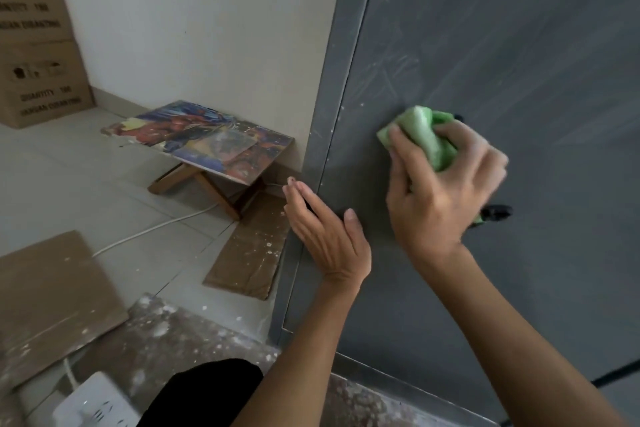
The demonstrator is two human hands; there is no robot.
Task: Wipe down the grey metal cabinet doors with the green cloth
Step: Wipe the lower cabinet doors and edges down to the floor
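Two bare hands meet the grey metal cabinet door (519, 45) in our head view. Our right hand (446, 191) grips the green cloth (427, 137). Its fingers (398, 156) are curled round the bunched fabric and hold it against the door, near the door's left edge. A small black part (498, 210) shows on the door just beside that wrist, and we cannot tell what it is.

Our left hand (327, 239) lies flat over the door's left edge, lower than the cloth and apart from it. Its fingers (304, 199) are straight and pressed together, with the thumb held off to the side. Pale streaks and specks mark the door above the cloth.

On the floor (86, 184) to the left we see a low folding desk (207, 135) with a colourful top, standing against the wall. Two stacked cardboard boxes (38, 80) sit in the far corner. Flat cardboard sheets (52, 302) lie on the floor, and a white cable (156, 225) runs between them. A white power strip (93, 406) lies at the bottom left.
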